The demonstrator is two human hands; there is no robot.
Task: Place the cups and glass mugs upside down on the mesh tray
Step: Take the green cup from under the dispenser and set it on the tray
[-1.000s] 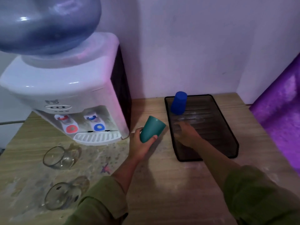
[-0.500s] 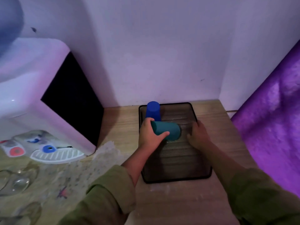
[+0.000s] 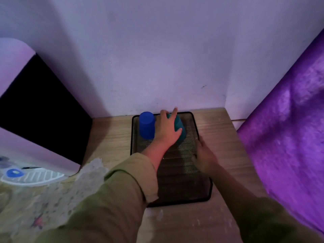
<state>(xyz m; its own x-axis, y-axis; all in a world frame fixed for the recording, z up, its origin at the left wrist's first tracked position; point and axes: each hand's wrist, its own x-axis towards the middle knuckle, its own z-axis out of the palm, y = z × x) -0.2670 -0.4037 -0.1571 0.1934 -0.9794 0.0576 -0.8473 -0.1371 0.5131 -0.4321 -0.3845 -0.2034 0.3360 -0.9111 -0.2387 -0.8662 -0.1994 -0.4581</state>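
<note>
A black mesh tray (image 3: 203, 192) lies on the wooden table against the back wall. A blue cup (image 3: 147, 125) stands upside down in its far left corner. Right beside it a teal cup (image 3: 180, 128) stands upside down on the mesh, partly hidden by my left hand (image 3: 166, 128), which wraps its side with the index finger lifted. My right hand (image 3: 204, 154) rests on the tray's right rim, fingers curled over the edge. The glass mugs are out of view.
A white water dispenser (image 3: 35, 120) with a dark side panel and a drip grille stands at the left. A lace-edged patterned cloth (image 3: 57, 190) covers the table's near left. Purple fabric (image 3: 289, 128) hangs along the right side.
My left hand has carried the teal cup from lying on its side over the tray to standing upside down at the far end beside the blue cup. My right hand slid nearer along the rim.
</note>
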